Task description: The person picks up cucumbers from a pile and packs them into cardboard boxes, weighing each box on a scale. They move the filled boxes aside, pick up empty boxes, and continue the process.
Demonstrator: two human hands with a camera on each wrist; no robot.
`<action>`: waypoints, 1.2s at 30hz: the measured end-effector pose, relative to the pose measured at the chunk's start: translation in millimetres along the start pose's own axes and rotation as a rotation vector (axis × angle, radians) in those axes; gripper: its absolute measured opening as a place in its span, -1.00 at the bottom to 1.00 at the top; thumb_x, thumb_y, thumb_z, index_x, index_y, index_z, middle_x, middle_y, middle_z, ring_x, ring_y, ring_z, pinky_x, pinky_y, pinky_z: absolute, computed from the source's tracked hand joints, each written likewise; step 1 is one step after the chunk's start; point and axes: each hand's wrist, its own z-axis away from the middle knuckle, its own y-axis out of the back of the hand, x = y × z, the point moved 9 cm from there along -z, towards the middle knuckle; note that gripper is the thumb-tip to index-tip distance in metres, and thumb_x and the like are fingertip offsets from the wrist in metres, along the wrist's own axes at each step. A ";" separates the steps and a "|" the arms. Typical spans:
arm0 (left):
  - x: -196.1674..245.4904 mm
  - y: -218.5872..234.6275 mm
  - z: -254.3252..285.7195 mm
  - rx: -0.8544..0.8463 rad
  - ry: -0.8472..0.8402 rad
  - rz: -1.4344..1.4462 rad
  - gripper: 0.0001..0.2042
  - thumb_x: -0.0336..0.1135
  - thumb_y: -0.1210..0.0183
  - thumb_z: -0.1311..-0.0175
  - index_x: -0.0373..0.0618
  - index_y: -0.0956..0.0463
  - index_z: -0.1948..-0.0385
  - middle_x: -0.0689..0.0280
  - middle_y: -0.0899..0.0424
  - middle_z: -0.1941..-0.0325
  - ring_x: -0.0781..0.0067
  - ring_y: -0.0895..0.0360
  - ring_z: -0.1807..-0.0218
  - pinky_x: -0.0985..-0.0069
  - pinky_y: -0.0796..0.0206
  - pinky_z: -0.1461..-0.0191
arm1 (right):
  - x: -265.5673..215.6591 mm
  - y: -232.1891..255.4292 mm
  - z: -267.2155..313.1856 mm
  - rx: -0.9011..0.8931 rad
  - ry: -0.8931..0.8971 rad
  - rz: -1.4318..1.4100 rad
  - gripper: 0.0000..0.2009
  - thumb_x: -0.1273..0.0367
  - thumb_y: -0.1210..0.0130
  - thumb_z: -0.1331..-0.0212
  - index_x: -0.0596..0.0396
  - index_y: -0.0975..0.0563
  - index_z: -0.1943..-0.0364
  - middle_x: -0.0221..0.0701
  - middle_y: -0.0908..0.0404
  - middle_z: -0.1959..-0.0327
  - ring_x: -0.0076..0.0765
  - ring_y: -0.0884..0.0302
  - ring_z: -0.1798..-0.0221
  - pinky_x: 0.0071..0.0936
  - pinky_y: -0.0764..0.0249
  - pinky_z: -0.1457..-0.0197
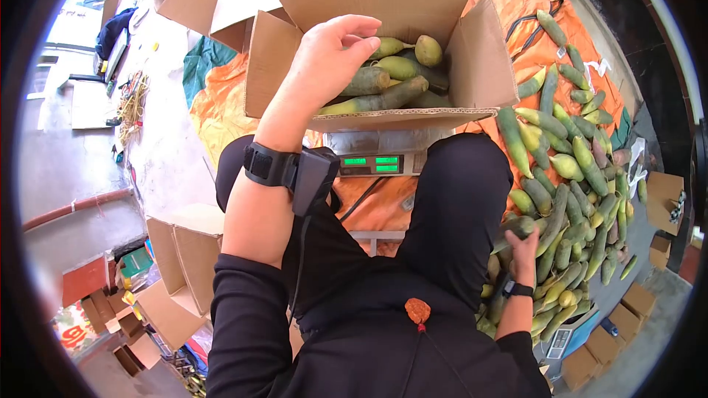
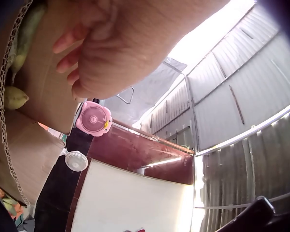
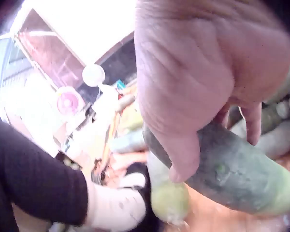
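My left hand (image 1: 328,59) hovers over the left side of an open cardboard box (image 1: 483,59), its fingers loosely bent and holding nothing. Several green radishes (image 1: 398,68) lie inside that box. The box sits on a scale (image 1: 372,165) with lit green digits, between my knees. Down at my right side, my right hand (image 1: 523,258) grips a thick green radish (image 3: 237,169) at the edge of a large heap of radishes (image 1: 590,169). In the right wrist view the thumb lies across the near side of the radish, while other fingers reach round its far side.
An orange sheet (image 1: 214,114) covers the floor under the box and heap. More cardboard boxes stand behind the scale, at the left (image 1: 188,250) and at the lower right (image 1: 605,343). A pink fan (image 2: 94,118) and a white fan (image 2: 76,161) show beyond the box.
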 end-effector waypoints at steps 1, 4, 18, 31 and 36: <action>0.8 0.9 -0.1 0.004 -0.007 0.005 -0.74 -0.44 -0.13 -0.25 -0.19 -0.54 0.03 0.35 -0.65 0.16 0.65 -0.52 0.19 0.65 -0.38 0.09 | -50.5 5.4 9.1 0.096 0.001 0.015 -0.44 0.60 -0.23 0.13 0.16 -0.35 -0.07 -0.39 -0.47 0.08 -0.41 -0.44 0.07 -0.46 -0.42 -0.04; 5.1 3.4 0.3 0.014 -0.033 -0.003 -0.74 -0.43 -0.14 -0.25 -0.16 -0.54 0.03 0.33 -0.65 0.16 0.64 -0.53 0.18 0.64 -0.38 0.09 | -122.1 47.5 0.0 0.188 0.238 0.012 -0.42 0.56 -0.26 0.04 0.16 -0.32 -0.14 -0.34 -0.46 0.00 -0.36 -0.43 -0.02 -0.41 -0.37 -0.15; 66.2 -12.5 16.8 0.057 -0.483 -0.203 -0.28 -0.33 -0.40 0.11 0.04 -0.32 -0.23 0.19 -0.38 -0.23 0.23 -0.35 -0.23 0.32 -0.23 -0.25 | -391.5 -39.0 4.0 -0.231 0.744 -0.818 -0.70 0.41 -0.03 -0.29 0.11 -0.43 -0.09 -0.29 -0.53 -0.06 -0.23 -0.47 -0.13 -0.08 -0.34 -0.24; 19.1 7.4 -5.1 -0.036 -0.175 -0.421 -0.41 -0.38 -0.40 0.19 -0.12 -0.41 -0.02 0.09 -0.60 0.13 0.13 -0.54 0.04 0.33 -0.35 -0.05 | -371.5 -132.4 -27.8 -0.181 0.605 -0.307 -0.62 0.32 -0.03 -0.31 0.09 -0.36 -0.18 -0.38 -0.43 -0.14 -0.48 -0.35 -0.18 -0.45 -0.36 -0.15; -11.7 5.2 -12.1 -0.086 -0.018 -0.662 -0.40 -0.35 -0.39 0.19 -0.07 -0.41 -0.03 0.10 -0.59 0.09 0.09 -0.51 -0.04 0.28 -0.34 -0.09 | -277.7 -60.6 -67.3 -0.055 0.368 -0.171 -0.68 0.31 -0.03 -0.31 0.09 -0.44 -0.10 -0.44 -0.47 -0.08 -0.52 -0.39 -0.11 -0.50 -0.38 -0.07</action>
